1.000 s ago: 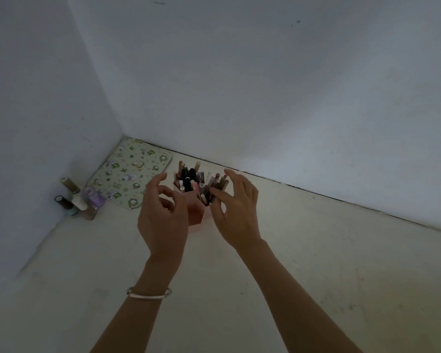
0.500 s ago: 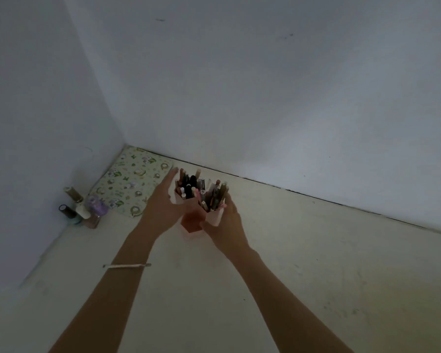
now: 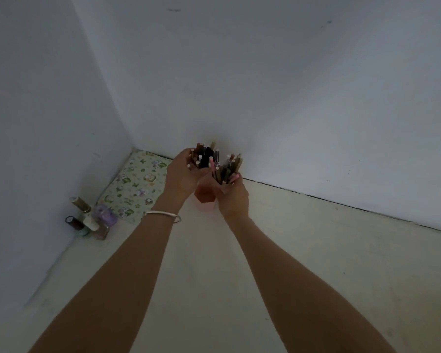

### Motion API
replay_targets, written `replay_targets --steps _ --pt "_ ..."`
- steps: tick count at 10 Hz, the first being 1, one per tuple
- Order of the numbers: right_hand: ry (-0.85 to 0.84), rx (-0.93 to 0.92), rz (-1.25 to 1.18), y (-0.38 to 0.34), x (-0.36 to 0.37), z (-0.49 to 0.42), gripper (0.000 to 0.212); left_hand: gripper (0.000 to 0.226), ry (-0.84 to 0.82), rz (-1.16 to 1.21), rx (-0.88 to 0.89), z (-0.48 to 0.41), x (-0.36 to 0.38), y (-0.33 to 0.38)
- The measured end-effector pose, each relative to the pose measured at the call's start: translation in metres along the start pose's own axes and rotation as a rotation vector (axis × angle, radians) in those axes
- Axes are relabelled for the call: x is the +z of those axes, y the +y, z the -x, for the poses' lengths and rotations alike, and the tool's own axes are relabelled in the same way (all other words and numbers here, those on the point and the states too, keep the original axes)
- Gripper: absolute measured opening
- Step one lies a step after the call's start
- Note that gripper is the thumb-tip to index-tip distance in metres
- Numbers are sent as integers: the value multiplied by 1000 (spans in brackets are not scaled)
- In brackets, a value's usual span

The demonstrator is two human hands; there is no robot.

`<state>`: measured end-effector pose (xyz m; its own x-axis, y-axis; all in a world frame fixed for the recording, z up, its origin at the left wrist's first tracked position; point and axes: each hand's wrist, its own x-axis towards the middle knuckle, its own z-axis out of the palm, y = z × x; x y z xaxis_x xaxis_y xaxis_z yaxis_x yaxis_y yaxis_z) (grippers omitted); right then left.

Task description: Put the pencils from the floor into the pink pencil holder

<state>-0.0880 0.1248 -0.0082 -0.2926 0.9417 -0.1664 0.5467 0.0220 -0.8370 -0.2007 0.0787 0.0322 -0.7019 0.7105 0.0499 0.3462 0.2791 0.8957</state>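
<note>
Left hand [image 3: 182, 174] grip was wrapped on the left side of the pink pencil holder [image 3: 206, 193], fingers curled round the left bunch of pencils [image 3: 203, 156] at the rim. Right hand [image 3: 233, 197] grip was clamped on the holder's right side, thumb and fingers round the lighter right compartment, its pencils sticking up just above the knuckles. Both grips closed on the holder, none open.

Change: a second ago both hands hovered with fingers spread above the pencil tops, not touching; half a second ago they had come down to the sides; now both were shut on it and the holder sat higher in frame, centre, against the wall line. Looked lifted off the floor [image 3: 316, 250], though contact underneath was hidden by the hands, so cannot tell for sure.

Meaning for task: no loose pencils seen on the floor anywhere in frame, holder looked full, so likely the filling was done and this was a tidy or carry of the holder.

Outward: silver bangle [image 3: 162, 215] on left wrist. Patterned mat [image 3: 135, 187] centre left in the corner. Cluster of small bottles [image 3: 92, 220] lower left of it by the wall.
</note>
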Motion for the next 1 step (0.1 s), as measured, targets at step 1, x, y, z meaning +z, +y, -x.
replay_targets --steps 1 --pt "-49 -1 -8 -3 -8 8 62 65 -96 87 -31 2 -5 5"
